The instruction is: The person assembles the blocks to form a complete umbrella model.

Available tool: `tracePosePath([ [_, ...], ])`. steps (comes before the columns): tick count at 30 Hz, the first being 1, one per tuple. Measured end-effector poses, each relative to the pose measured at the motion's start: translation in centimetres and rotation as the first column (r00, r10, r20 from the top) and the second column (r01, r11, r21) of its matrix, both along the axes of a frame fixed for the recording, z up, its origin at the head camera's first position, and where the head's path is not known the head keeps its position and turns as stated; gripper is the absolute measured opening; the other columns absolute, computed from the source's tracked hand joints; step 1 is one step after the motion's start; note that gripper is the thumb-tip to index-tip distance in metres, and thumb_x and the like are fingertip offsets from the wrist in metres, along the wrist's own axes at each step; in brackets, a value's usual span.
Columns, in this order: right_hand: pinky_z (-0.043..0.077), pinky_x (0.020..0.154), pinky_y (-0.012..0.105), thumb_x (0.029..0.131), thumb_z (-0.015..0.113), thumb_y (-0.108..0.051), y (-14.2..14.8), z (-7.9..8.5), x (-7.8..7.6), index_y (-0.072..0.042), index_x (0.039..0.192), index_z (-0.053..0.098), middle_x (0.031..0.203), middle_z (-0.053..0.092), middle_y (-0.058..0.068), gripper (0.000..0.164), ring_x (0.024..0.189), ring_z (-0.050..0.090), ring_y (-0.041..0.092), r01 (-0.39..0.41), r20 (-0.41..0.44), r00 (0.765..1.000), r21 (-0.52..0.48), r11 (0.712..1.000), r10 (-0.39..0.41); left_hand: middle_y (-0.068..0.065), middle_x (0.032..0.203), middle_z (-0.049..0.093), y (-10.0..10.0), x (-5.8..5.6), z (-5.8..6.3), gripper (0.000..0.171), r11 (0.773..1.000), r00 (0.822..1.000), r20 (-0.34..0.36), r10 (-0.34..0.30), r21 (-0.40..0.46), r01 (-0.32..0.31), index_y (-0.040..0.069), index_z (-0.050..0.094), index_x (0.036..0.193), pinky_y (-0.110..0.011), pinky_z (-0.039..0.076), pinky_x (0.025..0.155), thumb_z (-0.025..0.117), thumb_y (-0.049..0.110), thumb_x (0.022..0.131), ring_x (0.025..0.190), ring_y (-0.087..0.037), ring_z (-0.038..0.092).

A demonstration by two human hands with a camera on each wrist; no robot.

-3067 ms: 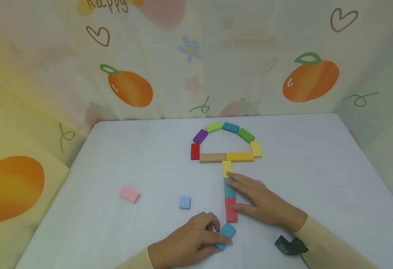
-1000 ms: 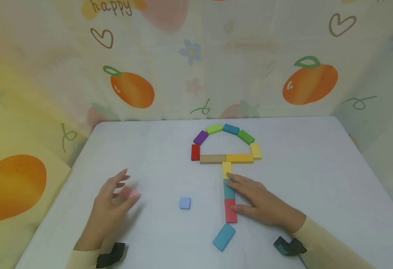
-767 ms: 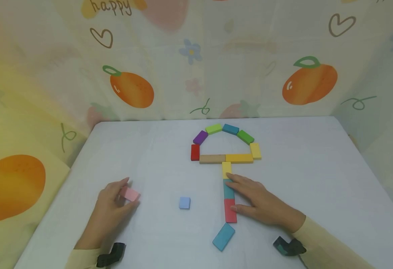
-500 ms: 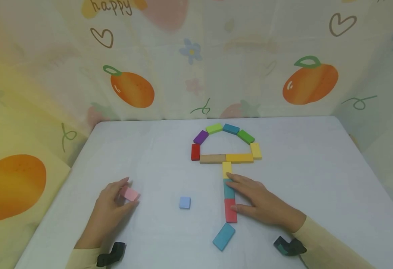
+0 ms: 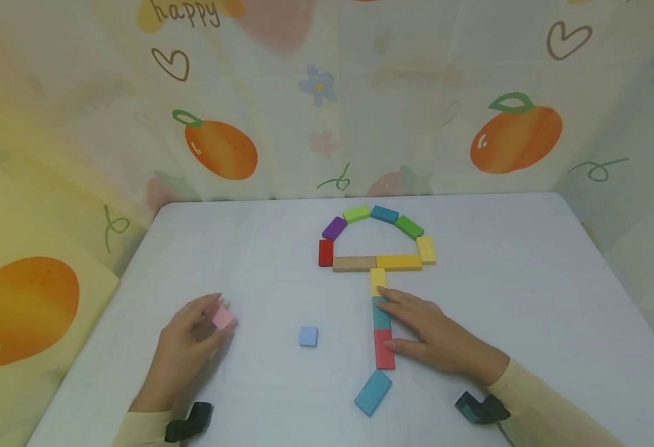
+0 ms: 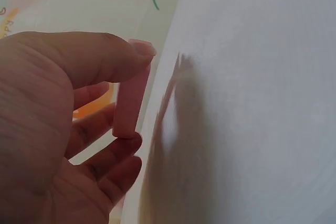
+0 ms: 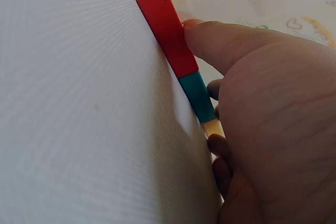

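Observation:
At the left of the table my left hand (image 5: 184, 347) pinches a pink block (image 5: 223, 318). The left wrist view shows the pink block (image 6: 130, 103) held by its ends between thumb and fingers, tilted. My right hand (image 5: 444, 335) rests along a column of blocks. Its fingertips touch the pale yellow block (image 5: 377, 279) and teal block (image 5: 382, 321), and its thumb touches the red block (image 5: 384, 357). A blue block (image 5: 373, 393) lies slanted below the column, its upper corner at the red block's end. A small light blue block (image 5: 308, 336) lies between the hands.
Above the column, a tan block (image 5: 354, 264) and an orange-yellow block (image 5: 398, 263) form a bar under an arch of several coloured blocks, among them a purple block (image 5: 335, 228). A white cloth covers the table (image 5: 500, 248). A patterned curtain (image 5: 405, 124) hangs behind.
My left hand has let go of the slanted blue block and moved left to the pink block. It now grips the pink block, which has turned in the fingers. My right hand stays put.

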State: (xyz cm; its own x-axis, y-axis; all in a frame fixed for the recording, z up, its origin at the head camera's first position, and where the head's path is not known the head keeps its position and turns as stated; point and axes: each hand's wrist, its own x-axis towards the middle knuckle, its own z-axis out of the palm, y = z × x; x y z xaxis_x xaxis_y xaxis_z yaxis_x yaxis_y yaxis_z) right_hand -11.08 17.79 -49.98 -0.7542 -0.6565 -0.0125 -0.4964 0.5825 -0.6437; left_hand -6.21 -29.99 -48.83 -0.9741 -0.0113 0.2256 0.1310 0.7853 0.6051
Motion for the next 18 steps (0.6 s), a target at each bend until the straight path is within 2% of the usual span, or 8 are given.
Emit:
tracePosePath([
  [3,0.034,0.12,0.065,0.103,0.069,-0.061,0.0,0.1,-0.1,-0.023,0.168,0.047,0.176,0.031,-0.004,0.078,0.161,0.028,0.028,-0.001,0.001,1.0,-0.003,1.0,0.001,-0.014,0.144,0.065,0.4,0.0,0.2,0.06,0.999,1.0,-0.004,0.011,0.031,-0.011,0.007,0.066,0.147,-0.05,0.059,0.096,0.091,0.014,0.092,0.12,-0.035,0.066],
  [4,0.034,0.12,0.065,0.103,0.069,-0.06,0.0,0.1,-0.1,-0.023,0.167,0.047,0.176,0.031,-0.004,0.078,0.161,0.028,0.028,-0.001,0.001,1.0,-0.004,1.0,0.001,-0.014,0.145,0.065,0.6,0.1,0.3,0.06,0.999,1.0,0.007,0.016,0.042,-0.016,0.007,0.066,0.147,-0.05,0.058,0.097,0.09,0.015,0.093,0.12,-0.035,0.066],
  [5,0.033,0.12,0.065,0.103,0.069,-0.06,0.0,0.1,-0.1,-0.023,0.167,0.047,0.176,0.031,-0.004,0.078,0.161,0.028,0.028,-0.001,0.002,1.0,-0.004,1.0,0.001,-0.014,0.145,0.065,0.8,0.2,0.4,0.059,0.999,1.0,0.014,0.02,0.05,-0.021,0.007,0.066,0.147,-0.044,0.058,0.098,0.09,0.015,0.093,0.121,-0.035,0.066],
  [7,0.033,0.12,0.066,0.103,0.069,-0.06,0.0,0.1,0.0,-0.023,0.167,0.047,0.176,0.031,-0.004,0.077,0.161,0.028,0.028,-0.001,0.003,1.0,-0.003,1.0,0.001,-0.013,0.145,0.065,1.1,0.3,0.4,0.058,0.997,1.0,0.018,0.02,0.07,-0.021,0.007,0.067,0.146,-0.039,0.057,0.1,0.09,0.013,0.093,0.122,-0.034,0.065],
  [9,0.033,0.12,0.065,0.103,0.07,-0.059,0.0,0.1,0.0,-0.023,0.167,0.047,0.176,0.031,-0.004,0.077,0.161,0.028,0.028,-0.001,0.006,1.0,-0.007,1.0,0.001,-0.011,0.144,0.065,1.4,0.3,0.4,0.058,0.996,1.0,-0.002,0.005,0.084,-0.005,0.007,0.067,0.145,-0.032,0.054,0.101,0.09,0.01,0.092,0.124,-0.03,0.063],
  [11,0.033,0.12,0.066,0.103,0.07,-0.058,0.0,0.1,0.0,-0.023,0.167,0.047,0.176,0.031,-0.004,0.077,0.161,0.028,0.028,-0.002,0.009,1.0,-0.009,1.0,0.002,-0.008,0.141,0.066,1.6,0.3,0.2,0.058,0.994,0.998,-0.052,-0.025,0.107,0.03,0.006,0.068,0.142,-0.02,0.049,0.098,0.091,0.004,0.089,0.124,-0.024,0.061],
  [13,0.033,0.12,0.065,0.103,0.07,-0.058,0.0,0.1,0.0,-0.022,0.167,0.047,0.176,0.031,-0.004,0.077,0.161,0.028,0.028,-0.003,0.006,1.0,-0.01,1.0,0.003,-0.005,0.139,0.067,1.9,0.3,0.1,0.058,0.989,0.992,-0.107,-0.061,0.128,0.074,0.004,0.07,0.139,-0.014,0.045,0.098,0.092,0.0,0.086,0.125,-0.017,0.058],
  [18,0.032,0.12,0.067,0.103,0.069,-0.059,0.0,0.0,0.0,-0.023,0.167,0.047,0.177,0.03,-0.004,0.077,0.161,0.028,0.028,-0.004,-0.008,1.0,-0.005,1.0,0.004,-0.002,0.137,0.067,3.3,0.3,0.3,0.062,0.973,0.965,-0.205,-0.165,0.125,0.193,0.003,0.072,0.137,-0.018,0.047,0.097,0.094,-0.004,0.08,0.122,-0.015,0.059],
])
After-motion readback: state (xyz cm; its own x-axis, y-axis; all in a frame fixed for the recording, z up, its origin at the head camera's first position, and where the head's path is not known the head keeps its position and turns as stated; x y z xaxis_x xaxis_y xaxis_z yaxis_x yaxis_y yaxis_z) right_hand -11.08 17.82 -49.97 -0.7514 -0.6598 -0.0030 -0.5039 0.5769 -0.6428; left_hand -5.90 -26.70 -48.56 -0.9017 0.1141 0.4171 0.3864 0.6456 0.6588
